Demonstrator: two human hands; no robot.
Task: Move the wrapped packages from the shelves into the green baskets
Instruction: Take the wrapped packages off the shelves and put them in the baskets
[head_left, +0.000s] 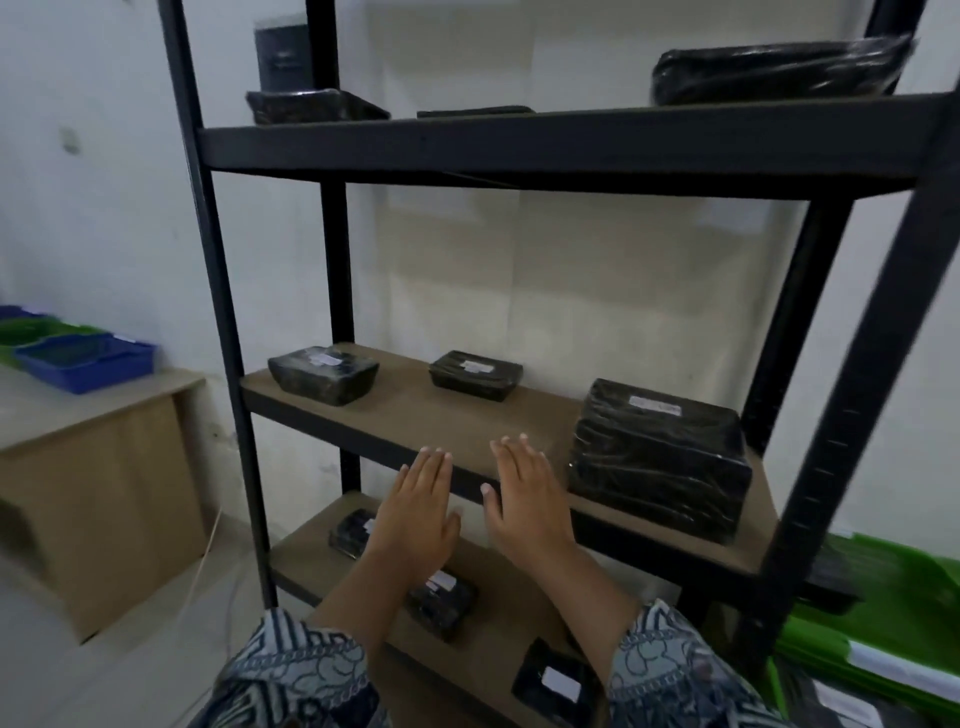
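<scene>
Progress: early, we judge | wrapped packages (660, 457) crowd the shelves (415, 410) | left hand (415, 506), right hand (524, 499) flat, apart, empty | green basket (893, 587) contents unclear

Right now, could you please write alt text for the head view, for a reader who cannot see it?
A person's left hand and right hand, both open and empty, reach toward the middle shelf of a black rack. Three black wrapped packages sit on it, the largest package at the right. Green baskets show at the lower right.
</scene>
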